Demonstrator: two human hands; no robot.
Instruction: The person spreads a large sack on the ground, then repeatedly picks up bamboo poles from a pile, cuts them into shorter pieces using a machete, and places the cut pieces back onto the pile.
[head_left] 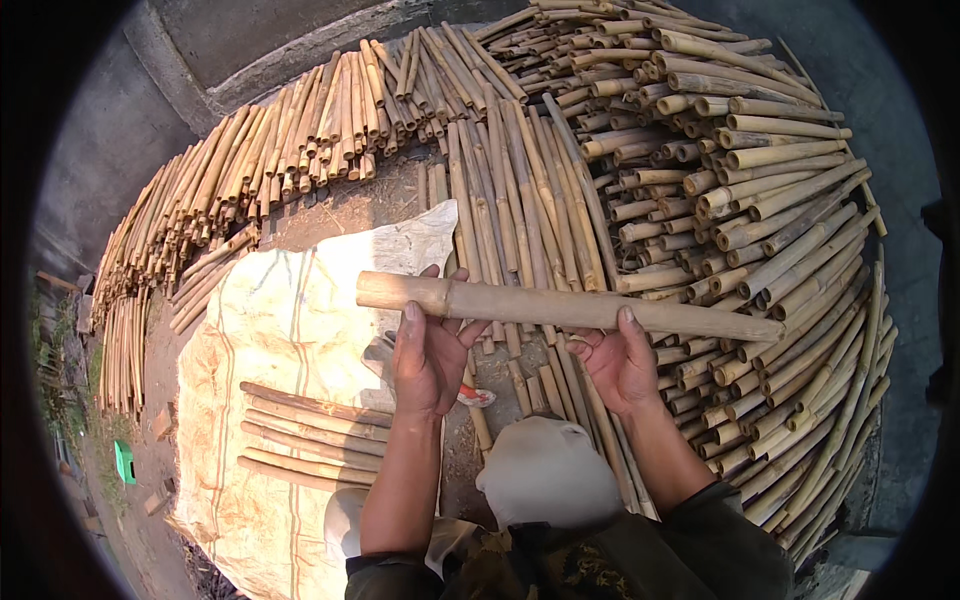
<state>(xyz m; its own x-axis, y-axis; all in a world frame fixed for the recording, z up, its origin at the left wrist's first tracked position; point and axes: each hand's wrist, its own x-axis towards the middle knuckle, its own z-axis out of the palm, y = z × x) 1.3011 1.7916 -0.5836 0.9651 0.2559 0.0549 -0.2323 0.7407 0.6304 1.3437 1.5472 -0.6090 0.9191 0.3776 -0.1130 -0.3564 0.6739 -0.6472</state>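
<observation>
A pale tan bamboo pole [540, 305] lies level across both my hands, its cut end to the left and its other end tilted slightly down to the right. My left hand [428, 360] grips it near the left end, beside a node ring, with the thumb in front and the fingers curling behind. My right hand [622, 368] holds it right of the middle, thumb against its lower side. Below my left hand, several bamboo pieces [315, 435] lie side by side on a white woven sheet [240, 340].
A large bamboo stack [780, 220] rises on the right. Another bamboo pile [300, 120] runs along the back left, and loose poles [525, 200] lie between them. A pale rounded object [548, 470] sits close before me. Far left stands a green box [124, 462].
</observation>
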